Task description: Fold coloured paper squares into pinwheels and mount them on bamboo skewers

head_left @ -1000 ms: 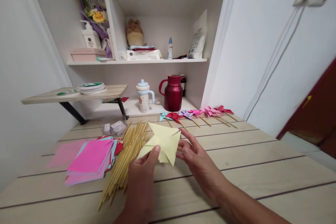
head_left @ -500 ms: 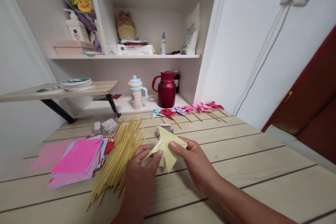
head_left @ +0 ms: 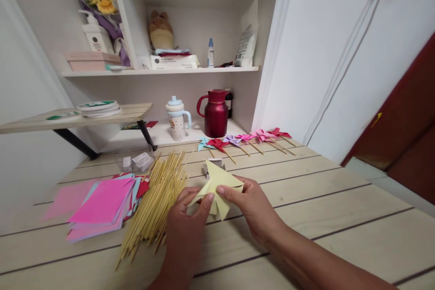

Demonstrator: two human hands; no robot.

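Note:
Between my two hands, above the table, is a pale yellow paper pinwheel [head_left: 220, 182] with pointed blades and no stick visible on it. My left hand [head_left: 190, 210] pinches its left side, thumb on top near the middle. My right hand [head_left: 249, 199] grips the right blade, its thumb pressed close to the centre and its fingers underneath. Just behind the paper stands a small open box [head_left: 217, 163], partly covered by it. Left of my left hand lies a heap of thin wooden sticks [head_left: 154, 204].
A stack of coloured paper squares [head_left: 102, 201] lies at the left, with small clear packs [head_left: 141, 161] behind it. Finished pinwheels on sticks [head_left: 234, 142] line the table's back edge. Beyond them stand a red thermos jug [head_left: 216, 115] and a cup [head_left: 176, 122]. A raised shelf [head_left: 132, 111] overhangs the left.
The view has shifted slightly. Both thumbs have edged closer together over the middle of the yellow pinwheel, which both hands still hold.

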